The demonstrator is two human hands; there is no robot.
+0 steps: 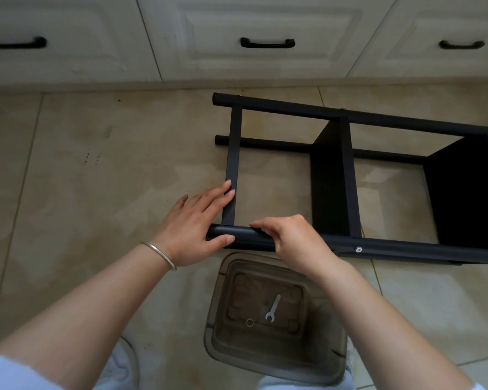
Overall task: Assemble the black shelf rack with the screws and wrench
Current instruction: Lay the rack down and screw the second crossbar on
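Observation:
The black shelf rack [347, 170] lies on its side on the tiled floor, its legs running left to right. My left hand [193, 225] rests on the near leg's left end, fingers straight along a flat crossbar [233, 153] and thumb under the tube. My right hand [290, 239] grips the same near tube [406, 247] just to the right, fingers curled over its top. A silver screw head [358, 249] shows on that tube. A small silver wrench [273, 308] lies in a clear plastic bin [273, 361] below my hands, beside a small ring [249, 322].
White cabinet doors with black handles [267, 43] run along the far side, close behind the rack. Beige floor tiles [96, 170] spread out to the left. The bin sits between my knees at the bottom edge.

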